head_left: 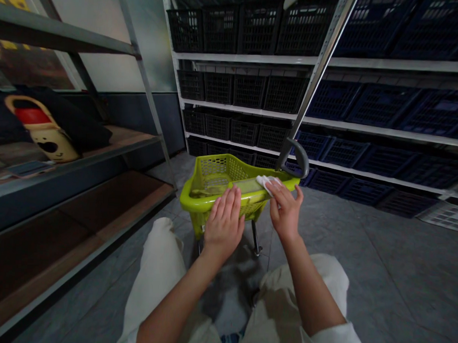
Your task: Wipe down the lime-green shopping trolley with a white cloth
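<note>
The left hand lies open and flat, fingers together, on the near rim of a lime-green plastic basket, while the right hand has its fingers curled over a white cloth, pinching it against a pale green panel across the basket's top. The basket stands on a low wheeled frame on the tiled floor, directly in front of the person's knees, with a metal pole and curved grey handle rising at its far corner. Its thin latticed walls look light and a little springy, so it may flex or roll under pressure; the solid rim looks the firmest place to steady it. The cloth looks soft and light, easily bunched in the fingertips, and black and navy crates fill the shelves behind
</note>
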Action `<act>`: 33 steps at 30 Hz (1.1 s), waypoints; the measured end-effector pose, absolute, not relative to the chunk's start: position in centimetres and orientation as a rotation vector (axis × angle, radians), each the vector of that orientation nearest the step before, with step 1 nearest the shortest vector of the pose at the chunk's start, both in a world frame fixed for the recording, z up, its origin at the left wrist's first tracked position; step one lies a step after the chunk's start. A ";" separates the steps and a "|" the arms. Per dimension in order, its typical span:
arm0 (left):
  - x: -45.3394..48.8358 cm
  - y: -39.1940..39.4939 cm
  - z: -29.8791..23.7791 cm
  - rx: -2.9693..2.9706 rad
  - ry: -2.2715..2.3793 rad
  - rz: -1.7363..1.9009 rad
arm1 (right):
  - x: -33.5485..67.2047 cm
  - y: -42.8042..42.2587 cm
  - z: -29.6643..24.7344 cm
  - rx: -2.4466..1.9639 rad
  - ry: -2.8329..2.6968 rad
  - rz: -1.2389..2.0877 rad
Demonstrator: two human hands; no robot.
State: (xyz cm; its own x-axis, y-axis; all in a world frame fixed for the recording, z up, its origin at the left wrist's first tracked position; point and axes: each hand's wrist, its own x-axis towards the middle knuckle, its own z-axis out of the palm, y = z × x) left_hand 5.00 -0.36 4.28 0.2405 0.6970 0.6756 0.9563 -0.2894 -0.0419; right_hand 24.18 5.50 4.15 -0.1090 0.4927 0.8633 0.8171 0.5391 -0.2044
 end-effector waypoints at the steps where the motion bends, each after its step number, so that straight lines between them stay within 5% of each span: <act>1: 4.8 -0.3 4.2 -2.057 -1.496 -0.777 | 25.2 6.3 4.4 -1.125 -1.726 -0.391; 12: 0.5 1.7 2.0 -1.903 -1.151 -1.157 | 24.1 5.5 5.8 -1.192 -1.742 -0.300; 21: -2.1 1.9 5.4 -1.831 -1.392 -1.489 | 19.7 2.2 5.0 -1.236 -1.753 -0.402; 26: 2.5 1.5 8.0 -2.343 -1.094 -0.904 | 19.5 1.8 4.2 -1.259 -1.730 -0.486; 33: 5.5 1.1 7.1 -2.338 -1.283 -0.839 | 24.7 1.2 1.4 -1.036 -1.852 -0.683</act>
